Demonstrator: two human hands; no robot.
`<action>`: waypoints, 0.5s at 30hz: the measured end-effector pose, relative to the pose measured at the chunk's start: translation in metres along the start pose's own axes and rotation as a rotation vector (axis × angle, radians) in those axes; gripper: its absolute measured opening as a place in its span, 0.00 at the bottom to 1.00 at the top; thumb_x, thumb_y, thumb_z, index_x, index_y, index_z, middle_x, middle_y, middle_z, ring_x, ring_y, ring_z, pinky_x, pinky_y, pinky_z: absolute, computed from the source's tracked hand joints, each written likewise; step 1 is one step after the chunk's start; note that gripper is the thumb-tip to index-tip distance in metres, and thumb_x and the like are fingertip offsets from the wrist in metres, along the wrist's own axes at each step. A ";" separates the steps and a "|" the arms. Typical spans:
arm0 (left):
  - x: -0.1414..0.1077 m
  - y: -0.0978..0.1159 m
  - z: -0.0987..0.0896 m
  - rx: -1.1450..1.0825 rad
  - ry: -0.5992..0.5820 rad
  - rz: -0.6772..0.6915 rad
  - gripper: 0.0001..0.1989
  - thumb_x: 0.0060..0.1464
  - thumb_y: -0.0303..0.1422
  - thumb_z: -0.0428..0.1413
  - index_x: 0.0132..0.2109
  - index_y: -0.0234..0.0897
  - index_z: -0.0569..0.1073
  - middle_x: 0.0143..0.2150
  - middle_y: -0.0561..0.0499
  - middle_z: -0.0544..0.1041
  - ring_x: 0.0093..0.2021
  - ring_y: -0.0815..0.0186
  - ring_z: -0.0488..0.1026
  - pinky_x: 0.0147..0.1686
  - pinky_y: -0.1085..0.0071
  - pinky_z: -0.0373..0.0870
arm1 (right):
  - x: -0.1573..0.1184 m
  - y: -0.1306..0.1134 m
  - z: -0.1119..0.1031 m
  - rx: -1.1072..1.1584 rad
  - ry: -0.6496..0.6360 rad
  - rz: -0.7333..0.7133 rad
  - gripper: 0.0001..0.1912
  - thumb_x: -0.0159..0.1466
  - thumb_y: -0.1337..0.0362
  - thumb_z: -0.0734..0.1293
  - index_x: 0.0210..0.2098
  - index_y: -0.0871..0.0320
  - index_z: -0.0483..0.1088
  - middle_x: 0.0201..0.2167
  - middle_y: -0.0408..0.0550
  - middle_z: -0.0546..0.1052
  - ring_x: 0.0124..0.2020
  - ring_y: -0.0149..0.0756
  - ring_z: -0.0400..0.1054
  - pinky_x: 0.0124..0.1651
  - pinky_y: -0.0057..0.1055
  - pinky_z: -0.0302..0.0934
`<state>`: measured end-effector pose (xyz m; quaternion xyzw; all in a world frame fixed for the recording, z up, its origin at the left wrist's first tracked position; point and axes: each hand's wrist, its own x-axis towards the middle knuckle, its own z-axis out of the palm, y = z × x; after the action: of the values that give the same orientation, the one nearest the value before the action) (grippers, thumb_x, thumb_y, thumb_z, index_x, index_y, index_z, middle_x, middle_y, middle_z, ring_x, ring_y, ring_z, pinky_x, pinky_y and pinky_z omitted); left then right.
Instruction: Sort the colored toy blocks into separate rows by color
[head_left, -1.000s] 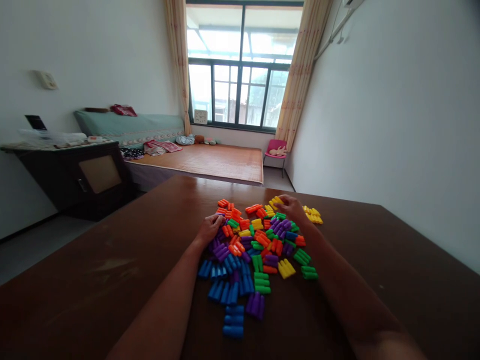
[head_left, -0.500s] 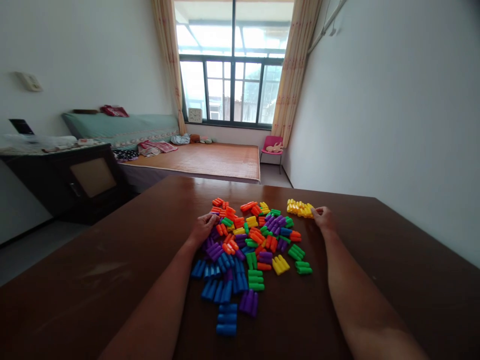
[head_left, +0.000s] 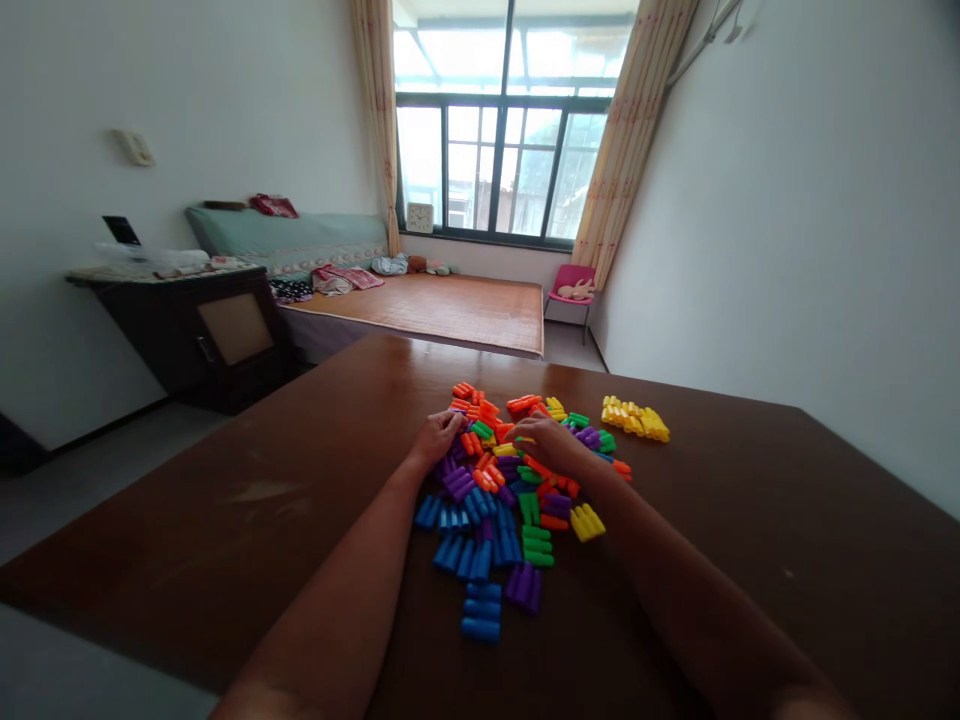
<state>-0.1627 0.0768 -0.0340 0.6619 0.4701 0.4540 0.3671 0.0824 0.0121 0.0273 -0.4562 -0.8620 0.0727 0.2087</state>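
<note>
A heap of small plastic blocks, each like short tubes joined side by side, lies on the brown table (head_left: 300, 450). At the heap's left edge my left hand (head_left: 437, 440) is closed, its fingertips pinching what looks like a purple block (head_left: 458, 412). Over the middle of the heap reaches my right hand (head_left: 551, 443), fingers loosely apart near a yellow block (head_left: 506, 450) and orange blocks (head_left: 489, 478); nothing shows in its grasp. Its palm and forearm cover part of the heap. Yellow blocks (head_left: 635, 418) form a separate group at the far right.
Blue blocks (head_left: 469, 555) gather at the near left of the heap, with a purple block (head_left: 523, 588) and a green block (head_left: 537, 546) beside them. Beyond the table stand a bed (head_left: 450, 305), a pink chair (head_left: 574, 285) and a dark cabinet (head_left: 225, 340).
My right hand has let go at the yellow group and moved left over the heap. My left hand stays at the heap's left edge. The camera view has turned slightly left.
</note>
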 end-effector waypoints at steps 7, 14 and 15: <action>-0.001 0.003 0.001 0.002 0.005 -0.029 0.20 0.52 0.45 0.52 0.33 0.33 0.79 0.29 0.48 0.79 0.33 0.61 0.75 0.33 0.70 0.70 | 0.002 -0.010 0.021 -0.250 -0.127 0.081 0.15 0.54 0.61 0.73 0.42 0.53 0.74 0.42 0.51 0.77 0.46 0.50 0.65 0.44 0.39 0.61; 0.003 -0.004 -0.002 0.036 -0.045 -0.012 0.23 0.53 0.48 0.51 0.36 0.32 0.79 0.33 0.47 0.80 0.35 0.61 0.75 0.34 0.70 0.69 | -0.001 -0.016 0.017 -0.008 0.074 0.047 0.16 0.57 0.56 0.70 0.42 0.55 0.69 0.40 0.49 0.76 0.44 0.43 0.68 0.45 0.36 0.62; 0.004 -0.006 -0.002 0.042 -0.049 -0.010 0.23 0.53 0.49 0.51 0.37 0.32 0.79 0.33 0.47 0.80 0.35 0.60 0.76 0.33 0.71 0.69 | -0.001 -0.012 0.013 0.051 0.124 0.058 0.16 0.57 0.56 0.69 0.42 0.56 0.69 0.40 0.48 0.76 0.43 0.40 0.69 0.45 0.35 0.63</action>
<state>-0.1659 0.0826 -0.0380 0.6779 0.4739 0.4259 0.3667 0.0685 0.0052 0.0192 -0.4791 -0.8317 0.0724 0.2712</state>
